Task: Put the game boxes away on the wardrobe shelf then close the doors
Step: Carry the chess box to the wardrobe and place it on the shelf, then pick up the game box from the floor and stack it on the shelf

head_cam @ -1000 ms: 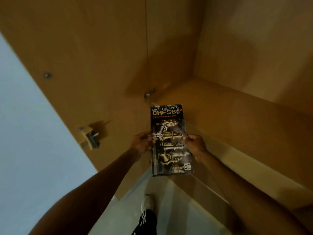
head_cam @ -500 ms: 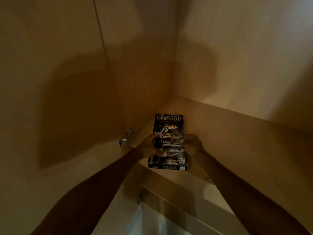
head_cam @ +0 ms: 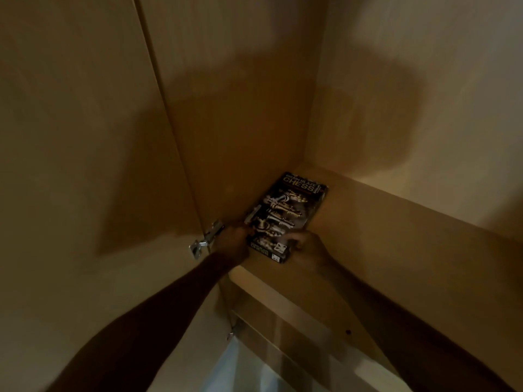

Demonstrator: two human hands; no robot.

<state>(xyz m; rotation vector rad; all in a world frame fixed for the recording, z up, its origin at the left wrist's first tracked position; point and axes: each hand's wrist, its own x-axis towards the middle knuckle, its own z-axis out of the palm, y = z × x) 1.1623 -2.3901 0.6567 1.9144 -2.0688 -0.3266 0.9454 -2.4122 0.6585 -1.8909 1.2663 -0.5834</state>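
A dark chess game box (head_cam: 288, 213) with gold lettering lies flat on the wooden wardrobe shelf (head_cam: 396, 250), in the left back corner beside the side wall. My left hand (head_cam: 235, 240) grips the box's near left corner. My right hand (head_cam: 307, 246) holds the near right corner. Both arms reach up from below. The box's near end sits close to the shelf's front edge.
The open left wardrobe door (head_cam: 79, 165) stands at the left, joined by a metal hinge (head_cam: 206, 241) just left of my left hand. The shelf stretches away to the right. A lower compartment edge (head_cam: 283, 329) shows beneath the shelf.
The box went from held in the air to lying on the shelf, then slid deeper toward the back left corner. My hands shifted down to its near end.
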